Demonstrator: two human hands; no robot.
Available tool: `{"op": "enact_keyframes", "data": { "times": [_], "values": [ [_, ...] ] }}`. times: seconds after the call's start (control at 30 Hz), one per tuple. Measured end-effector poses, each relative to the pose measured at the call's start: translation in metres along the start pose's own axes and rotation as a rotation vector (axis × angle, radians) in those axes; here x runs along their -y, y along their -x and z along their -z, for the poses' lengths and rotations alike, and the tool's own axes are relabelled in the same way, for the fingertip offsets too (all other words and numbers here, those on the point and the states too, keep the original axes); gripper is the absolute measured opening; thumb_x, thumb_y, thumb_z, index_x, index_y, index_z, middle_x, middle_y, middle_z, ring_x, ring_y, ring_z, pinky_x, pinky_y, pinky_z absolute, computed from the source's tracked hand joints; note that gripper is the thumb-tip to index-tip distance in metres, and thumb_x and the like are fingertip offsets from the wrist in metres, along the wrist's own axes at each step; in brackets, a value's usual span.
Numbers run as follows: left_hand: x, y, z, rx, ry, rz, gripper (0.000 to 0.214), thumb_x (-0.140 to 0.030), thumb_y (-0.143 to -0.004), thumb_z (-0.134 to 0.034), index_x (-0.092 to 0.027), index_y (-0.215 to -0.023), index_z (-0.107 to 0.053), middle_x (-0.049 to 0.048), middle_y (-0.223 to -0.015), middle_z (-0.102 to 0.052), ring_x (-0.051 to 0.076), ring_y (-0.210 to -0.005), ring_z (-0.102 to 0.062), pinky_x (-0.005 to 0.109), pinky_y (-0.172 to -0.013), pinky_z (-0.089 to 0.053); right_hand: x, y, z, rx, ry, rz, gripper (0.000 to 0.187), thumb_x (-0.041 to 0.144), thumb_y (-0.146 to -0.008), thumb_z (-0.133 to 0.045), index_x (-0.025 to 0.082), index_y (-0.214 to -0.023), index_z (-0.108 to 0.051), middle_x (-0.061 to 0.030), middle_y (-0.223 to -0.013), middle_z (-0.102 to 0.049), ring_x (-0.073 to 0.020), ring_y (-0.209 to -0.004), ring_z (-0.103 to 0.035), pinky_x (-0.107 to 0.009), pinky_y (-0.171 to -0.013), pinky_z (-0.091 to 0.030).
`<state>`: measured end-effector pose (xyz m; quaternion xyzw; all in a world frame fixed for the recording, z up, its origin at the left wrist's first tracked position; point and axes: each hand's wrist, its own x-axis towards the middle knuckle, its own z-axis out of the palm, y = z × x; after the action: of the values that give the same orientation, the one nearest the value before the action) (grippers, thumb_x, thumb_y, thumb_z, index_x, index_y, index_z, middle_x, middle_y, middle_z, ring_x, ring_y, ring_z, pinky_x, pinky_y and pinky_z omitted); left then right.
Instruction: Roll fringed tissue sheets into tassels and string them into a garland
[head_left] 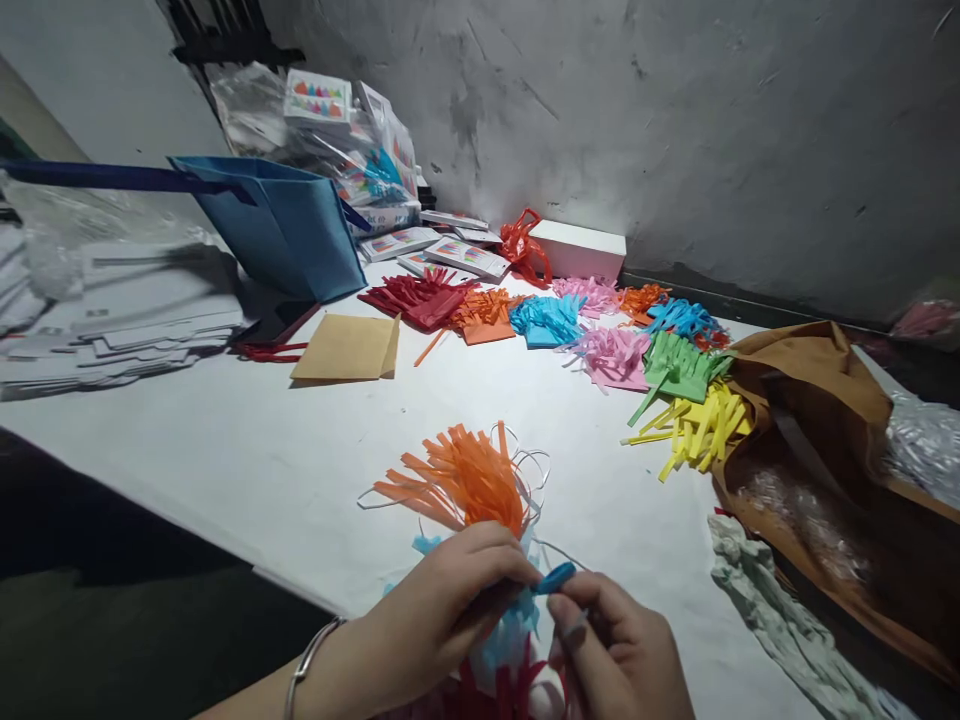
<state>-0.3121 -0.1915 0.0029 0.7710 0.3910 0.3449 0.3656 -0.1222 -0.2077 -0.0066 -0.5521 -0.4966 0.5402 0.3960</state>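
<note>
Blue loop [556, 578] is pinched between left hand [454, 590] and right hand [626, 640], which half-hide pale-blue paper [511, 632]. Brown bag [817, 362] at right holds clear plastic [806, 520].

A white table [330, 440] holds a big pile of white paper [135, 310] on the left, with a blue bag [292, 230] beside it and a folded tan paper [345, 348] near them. Flat packets [465, 257], a red plastic bag [525, 245] and a long white box [581, 245] sit at the back, and in front of them cut-paper bunches [547, 318] in red, orange, blue, pink, green and yellow curve round to an open brown bag [810, 430] on the right. Near the front lies an orange paper tassel [465, 475] with thin white string [534, 465].
</note>
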Motion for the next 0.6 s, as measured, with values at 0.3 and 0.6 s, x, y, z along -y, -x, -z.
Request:
{"op": "enact_keyframes", "data": {
  "times": [0.3,0.6],
  "values": [
    [-0.005,0.002,-0.009,0.047,-0.519,-0.289,0.03,-0.001,-0.095,-0.04,-0.016,-0.112,-0.06,0.0071,-0.09,-0.064,0.021,-0.082,-0.051,0.035,-0.08,-0.043,-0.016,-0.013,0.005,0.097,-0.001,0.019,0.043,0.06,-0.085,-0.065,0.017,-0.085,-0.07,-0.0019,-0.066,-0.062,-0.0121,-0.052,-0.056,-0.022,-0.047,-0.046],
    [0.016,-0.005,0.004,0.142,-0.387,-0.254,0.036,-0.001,-0.09,-0.053,-0.021,-0.119,-0.059,0.0073,-0.122,-0.065,0.02,-0.105,-0.058,0.031,-0.089,-0.044,-0.003,-0.012,0.027,-0.316,-0.642,0.234,0.018,0.039,-0.086,-0.073,0.023,-0.085,-0.064,0.0101,-0.048,-0.039,-0.0049,-0.037,-0.035,-0.016,-0.04,-0.033]
  ]
}}
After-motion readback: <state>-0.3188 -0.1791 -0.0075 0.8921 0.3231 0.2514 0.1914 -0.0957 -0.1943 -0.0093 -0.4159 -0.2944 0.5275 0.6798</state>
